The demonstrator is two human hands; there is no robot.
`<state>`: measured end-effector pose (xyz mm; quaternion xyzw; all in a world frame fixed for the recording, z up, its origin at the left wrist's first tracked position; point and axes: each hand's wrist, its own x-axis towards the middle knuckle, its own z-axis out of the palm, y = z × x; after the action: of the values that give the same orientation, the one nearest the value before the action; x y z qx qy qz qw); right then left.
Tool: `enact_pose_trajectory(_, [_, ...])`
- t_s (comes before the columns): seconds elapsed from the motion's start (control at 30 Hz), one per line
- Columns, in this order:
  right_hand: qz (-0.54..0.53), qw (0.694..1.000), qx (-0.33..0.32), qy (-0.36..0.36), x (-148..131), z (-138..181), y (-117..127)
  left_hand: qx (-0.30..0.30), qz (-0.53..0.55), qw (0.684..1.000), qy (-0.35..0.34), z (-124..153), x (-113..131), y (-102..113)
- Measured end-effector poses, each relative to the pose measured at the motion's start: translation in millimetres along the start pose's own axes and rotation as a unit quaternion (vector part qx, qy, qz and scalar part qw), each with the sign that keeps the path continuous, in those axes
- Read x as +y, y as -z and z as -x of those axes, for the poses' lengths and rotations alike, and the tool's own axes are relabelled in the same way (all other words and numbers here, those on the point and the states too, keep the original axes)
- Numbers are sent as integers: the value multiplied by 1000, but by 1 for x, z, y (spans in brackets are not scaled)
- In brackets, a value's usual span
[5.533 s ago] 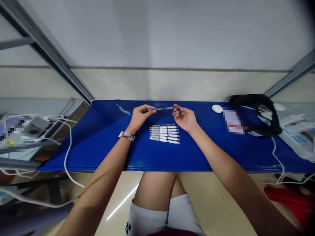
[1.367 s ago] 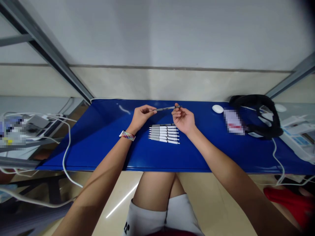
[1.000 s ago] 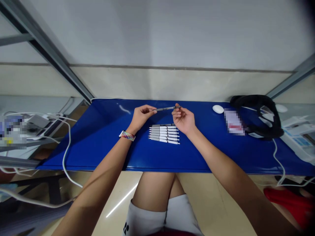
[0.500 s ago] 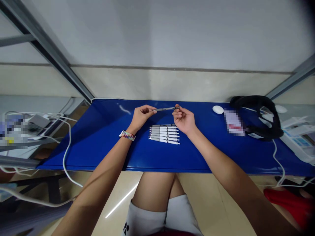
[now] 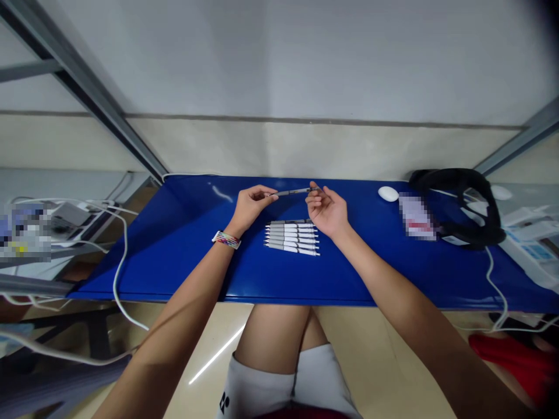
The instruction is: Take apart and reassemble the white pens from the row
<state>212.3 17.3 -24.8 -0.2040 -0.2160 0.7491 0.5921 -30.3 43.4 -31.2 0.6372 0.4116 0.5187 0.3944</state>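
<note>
The pen [image 5: 292, 192] lies across between the two hands over the counter [image 5: 174, 235], nearer its back edge than its front, its right end a little higher in view. The left hand's [image 5: 251, 208] grip is clamped on the pen's left end, thumb against forefinger; the right hand [image 5: 328, 214] has its fingertips at the other end, palm partly turned up, though I cannot tell whether that grip is closed on it. Just toward the front edge from the held pen is a row of pens [image 5: 292, 235], side by side, points toward the counter's left edge; the one at the back is darker, the others white with grey at the point end. A patterned band [image 5: 227, 239] circles the left wrist. Toward the counter's back right corner sit a white oval [image 5: 388, 194], a pixelated item [image 5: 418, 218] just beside it, then a looped black strap [image 5: 469, 234]. A white cable [image 5: 492, 282] runs from near the strap over the front edge; another [image 5: 117, 276] hangs by the left edge. A plain wall [image 5: 305, 58] rises behind the back edge.
</note>
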Motion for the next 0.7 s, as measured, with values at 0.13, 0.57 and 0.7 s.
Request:
enact_pose_trajectory(0.13, [11,1000,3,-9,0,0,0,2,4,1000,-3,0,-1,0])
enact_pose_trajectory(0.57, [222,972,32,71,2,-4,1,-2,-2,1000,-3,-1,0,5])
enact_pose_trajectory(0.7, [429,886,22,178,3,-7,11,-35,-13,999,-3,-1,1,10])
